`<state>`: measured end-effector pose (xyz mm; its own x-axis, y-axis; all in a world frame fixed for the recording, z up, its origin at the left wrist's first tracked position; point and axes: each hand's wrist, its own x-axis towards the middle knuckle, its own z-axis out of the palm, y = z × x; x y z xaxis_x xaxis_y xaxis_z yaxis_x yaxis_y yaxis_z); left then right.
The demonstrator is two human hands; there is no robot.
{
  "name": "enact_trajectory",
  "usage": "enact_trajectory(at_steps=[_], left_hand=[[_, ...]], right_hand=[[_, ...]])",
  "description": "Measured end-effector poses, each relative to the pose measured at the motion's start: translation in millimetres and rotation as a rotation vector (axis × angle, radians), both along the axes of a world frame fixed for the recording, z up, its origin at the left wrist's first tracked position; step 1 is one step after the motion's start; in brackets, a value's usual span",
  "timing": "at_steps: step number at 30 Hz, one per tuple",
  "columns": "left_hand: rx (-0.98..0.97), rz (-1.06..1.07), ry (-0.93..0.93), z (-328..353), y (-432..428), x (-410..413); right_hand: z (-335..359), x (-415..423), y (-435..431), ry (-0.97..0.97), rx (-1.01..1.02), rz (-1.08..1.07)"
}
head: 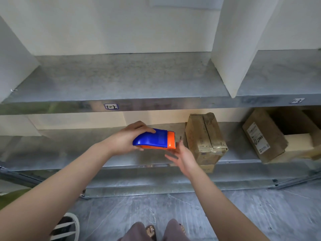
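Sandalled feet (150,231) stand on a grey floor (225,206) as a person holds a tape dispenser (152,139) in the air just left of a taped cardboard box (205,138). The left hand (125,141) has its grip curled round the dispenser's blue rear end, thumb on top. The right hand (182,155), between the dispenser and the box, has its grip spread, with straight fingers just beside the orange toothed end; whether they touch it cannot be told. The box stands on a lower metal shelf (239,154). Right of the box lies an opened carton (264,140) with a printed label. Above the box runs an upper metal shelf (121,80), its front edge bearing a tag (111,106) marked "1-2".
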<state>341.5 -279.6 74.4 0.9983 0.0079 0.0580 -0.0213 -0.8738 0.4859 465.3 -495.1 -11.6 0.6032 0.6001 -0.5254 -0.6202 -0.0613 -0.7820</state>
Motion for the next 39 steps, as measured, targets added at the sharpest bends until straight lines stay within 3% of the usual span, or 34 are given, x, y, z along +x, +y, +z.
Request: enact_trajectory(at_steps=[7, 11, 17, 27, 29, 33, 35, 39], left_hand=[[-0.007, -0.002, -0.008, 2.1, -10.3, 4.2], [-0.008, -0.026, -0.024, 0.4, -15.5, 4.7], [0.008, -0.054, -0.106, 3.3, -27.8, 3.9], [0.014, -0.058, -0.12, 9.1, -35.1, 3.9], [0.014, -0.074, -0.122, 9.5, -35.9, 7.0], [0.002, -0.103, -0.144, 9.2, -39.7, 14.6], [-0.024, -0.114, -0.16, 10.4, -44.6, 18.7], [-0.075, -0.093, -0.166, 7.7, -42.0, 22.4]], right_hand=[[23.5, 8.4, -22.3, -0.191, -0.003, -0.145], [36.5, 4.4, -34.3, -0.269, -0.027, -0.08], [43.2, -8.3, -36.8, -0.068, 0.124, -0.168], [50.2, 1.3, -46.5, 0.101, 0.058, -0.095], [53.0, 2.1, -48.2, -0.033, -0.038, -0.089], [60.8, 6.1, -59.2, -0.865, -0.561, -0.03], [65.5, 7.6, -65.5, -0.958, -0.589, -0.074], [66.1, 23.4, -91.9, -0.932, -0.598, -0.153]])
